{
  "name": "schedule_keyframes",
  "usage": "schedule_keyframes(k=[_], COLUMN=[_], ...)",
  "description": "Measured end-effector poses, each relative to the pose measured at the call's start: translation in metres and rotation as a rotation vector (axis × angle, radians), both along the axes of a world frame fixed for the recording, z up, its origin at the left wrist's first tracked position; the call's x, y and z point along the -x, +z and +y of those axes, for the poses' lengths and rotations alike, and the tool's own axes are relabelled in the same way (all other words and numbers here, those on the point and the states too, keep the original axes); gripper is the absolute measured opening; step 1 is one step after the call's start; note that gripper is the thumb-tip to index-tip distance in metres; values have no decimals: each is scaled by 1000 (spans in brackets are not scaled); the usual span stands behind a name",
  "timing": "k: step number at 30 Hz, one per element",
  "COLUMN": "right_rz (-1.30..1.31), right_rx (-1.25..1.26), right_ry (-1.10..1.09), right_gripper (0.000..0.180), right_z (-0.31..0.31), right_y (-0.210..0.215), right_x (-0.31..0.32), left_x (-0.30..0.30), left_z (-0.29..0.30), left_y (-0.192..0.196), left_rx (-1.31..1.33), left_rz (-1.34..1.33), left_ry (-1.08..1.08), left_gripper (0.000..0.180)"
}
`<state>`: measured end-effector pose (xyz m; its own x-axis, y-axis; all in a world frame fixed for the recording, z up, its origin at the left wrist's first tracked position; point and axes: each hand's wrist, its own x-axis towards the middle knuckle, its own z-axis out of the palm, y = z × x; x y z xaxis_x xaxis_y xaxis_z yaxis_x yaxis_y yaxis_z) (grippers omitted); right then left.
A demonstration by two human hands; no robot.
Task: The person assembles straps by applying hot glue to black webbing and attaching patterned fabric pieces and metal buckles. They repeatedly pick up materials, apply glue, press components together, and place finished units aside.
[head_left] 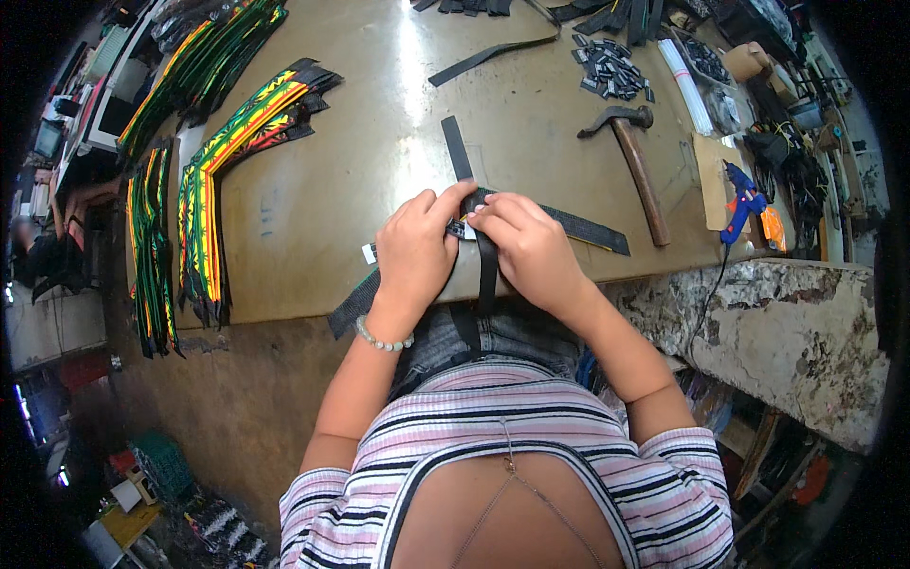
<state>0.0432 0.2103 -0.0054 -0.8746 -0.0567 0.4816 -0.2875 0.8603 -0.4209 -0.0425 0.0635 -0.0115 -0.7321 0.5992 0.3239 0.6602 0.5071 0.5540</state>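
My left hand [417,245] and my right hand [527,237] meet near the table's front edge, fingers closed in a pinch on a black strap. One end of that narrow black strap [457,147] points away from me, and a black length [487,270] hangs down between my hands over the edge. A wider dark woven band [592,232] runs out to the right under my right hand; a similar dark band [355,305] shows below my left wrist. A small white tag [370,253] sticks out beside my left hand. My fingers hide where the pieces meet.
A hammer [627,156] lies to the right, near a pile of small dark clips [614,69]. Beyond it are white sticks [686,85] and a blue glue gun [742,204]. Colourful patterned straps [204,204] lie in stacks at left. Another black strap [483,55] lies farther back.
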Motion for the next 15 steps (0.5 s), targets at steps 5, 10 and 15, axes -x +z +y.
schedule_keyframes(k=[5,10,15], right_rz=[-146,-268,-484], right_rx=[79,70,25], right_ry=[39,166,175], right_gripper=[23,22,31], right_z=[7,0,-7], right_y=[13,20,37], right_x=[-1,-19,-49], left_x=[-2,-1,1], left_z=[1,3,4], left_y=[-1,0,7], left_rx=[109,199,232], left_rz=[98,116,56], left_ry=[0,7,-16], left_gripper=[56,61,55])
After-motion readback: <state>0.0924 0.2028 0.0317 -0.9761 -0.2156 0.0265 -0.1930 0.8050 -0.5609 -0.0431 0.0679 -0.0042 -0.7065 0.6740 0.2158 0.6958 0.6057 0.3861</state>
